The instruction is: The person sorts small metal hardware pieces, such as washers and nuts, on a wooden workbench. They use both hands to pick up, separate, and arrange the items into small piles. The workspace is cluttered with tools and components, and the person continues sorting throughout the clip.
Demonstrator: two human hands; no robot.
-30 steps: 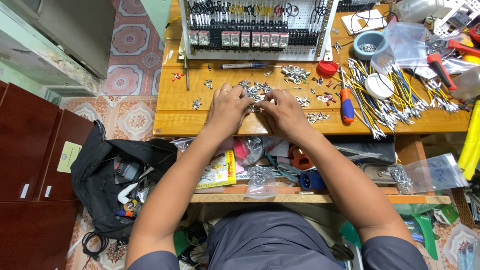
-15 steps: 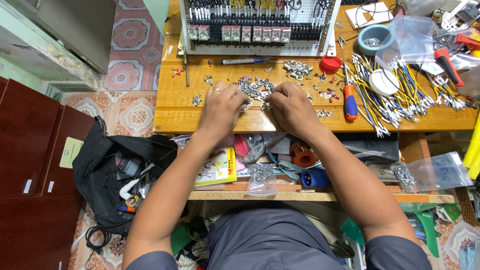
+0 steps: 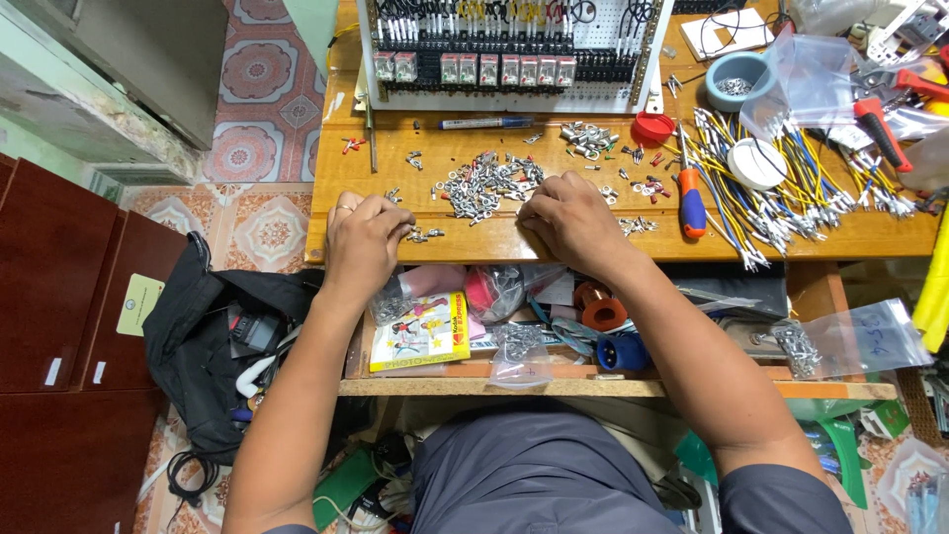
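Observation:
A heap of small silver ring terminals [image 3: 484, 182] lies on the wooden workbench [image 3: 474, 237]. My right hand [image 3: 571, 220] rests palm down at the heap's right edge, its fingertips touching the terminals. Over at the bench's left front, my left hand [image 3: 364, 237] has its fingers curled and pinches a few terminals next to a small cluster [image 3: 425, 234]. Whether either hand holds one firmly is hard to tell.
A white panel of relays and wiring [image 3: 509, 49] stands at the back. A red-and-blue screwdriver [image 3: 690, 196], yellow and blue wire bundles [image 3: 791, 198], a tape roll [image 3: 756, 163] and red cutters [image 3: 880, 124] lie right. A lower shelf holds bags and a booklet [image 3: 420, 331]. A black bag [image 3: 222, 346] sits on the floor.
My left hand has drawn away from the heap to the left front of the bench. The right hand has shifted slightly right. The view has tilted down a little.

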